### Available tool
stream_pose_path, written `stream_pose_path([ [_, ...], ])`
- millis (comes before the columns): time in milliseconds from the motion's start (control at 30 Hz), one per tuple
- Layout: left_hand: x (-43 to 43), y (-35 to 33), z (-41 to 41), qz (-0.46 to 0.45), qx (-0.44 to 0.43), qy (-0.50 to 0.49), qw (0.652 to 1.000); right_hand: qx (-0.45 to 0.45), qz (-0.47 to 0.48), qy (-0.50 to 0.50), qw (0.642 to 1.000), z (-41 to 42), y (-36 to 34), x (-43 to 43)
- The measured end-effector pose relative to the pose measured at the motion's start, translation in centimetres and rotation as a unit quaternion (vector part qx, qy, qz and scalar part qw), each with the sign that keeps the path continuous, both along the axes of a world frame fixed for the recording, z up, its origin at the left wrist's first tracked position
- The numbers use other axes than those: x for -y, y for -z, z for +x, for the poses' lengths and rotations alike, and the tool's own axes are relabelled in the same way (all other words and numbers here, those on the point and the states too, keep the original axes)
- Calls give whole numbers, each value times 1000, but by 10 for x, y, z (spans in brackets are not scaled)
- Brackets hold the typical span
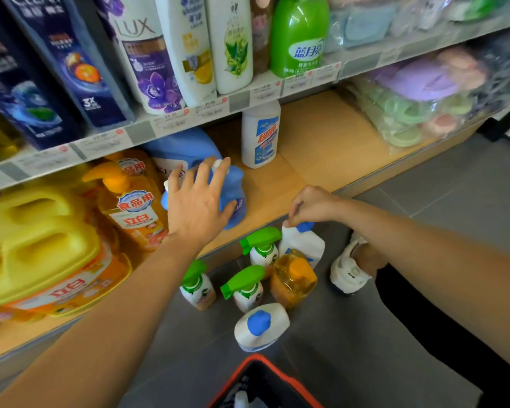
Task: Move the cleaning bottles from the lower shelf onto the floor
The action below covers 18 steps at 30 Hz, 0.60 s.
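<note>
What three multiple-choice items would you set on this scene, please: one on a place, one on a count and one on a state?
1. Where does the blue-labelled bottle stand?
A) on the floor
B) in a hand
C) on the lower shelf

2. How many green sprays stand on the floor?
A) three
B) one
C) five

3. What is the right hand doing?
A) hanging idle
B) pinching a blue cap
C) pressing flat on the floor

Key:
1 C: it stands upright on the shelf's wooden board.
2 A: three green trigger tops show below the shelf edge.
3 B: its fingertips close on the cap of a bottle on the floor.
</note>
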<state>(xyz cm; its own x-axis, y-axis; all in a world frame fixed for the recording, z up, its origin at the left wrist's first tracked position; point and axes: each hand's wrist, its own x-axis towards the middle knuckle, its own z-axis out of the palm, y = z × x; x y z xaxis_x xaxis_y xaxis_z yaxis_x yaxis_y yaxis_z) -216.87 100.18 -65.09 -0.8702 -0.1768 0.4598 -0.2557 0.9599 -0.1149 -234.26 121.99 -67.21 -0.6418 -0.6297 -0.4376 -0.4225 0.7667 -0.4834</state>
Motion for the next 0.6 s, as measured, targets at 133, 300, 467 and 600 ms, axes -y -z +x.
stream_pose_path([
  [133,10,9,-8,-12,-10,-22,1000,19,-139,104,985,-26,-6,26],
  [300,15,19,-11,0,-49,5,999,74,-271,235,930,-58,9,64],
  [467,22,24,-11,-10,-83,32,996,105,-343,263,896,-99,23,89],
  [600,21,25,-14,-19,-95,31,995,146,-389,231,880,-119,37,98],
])
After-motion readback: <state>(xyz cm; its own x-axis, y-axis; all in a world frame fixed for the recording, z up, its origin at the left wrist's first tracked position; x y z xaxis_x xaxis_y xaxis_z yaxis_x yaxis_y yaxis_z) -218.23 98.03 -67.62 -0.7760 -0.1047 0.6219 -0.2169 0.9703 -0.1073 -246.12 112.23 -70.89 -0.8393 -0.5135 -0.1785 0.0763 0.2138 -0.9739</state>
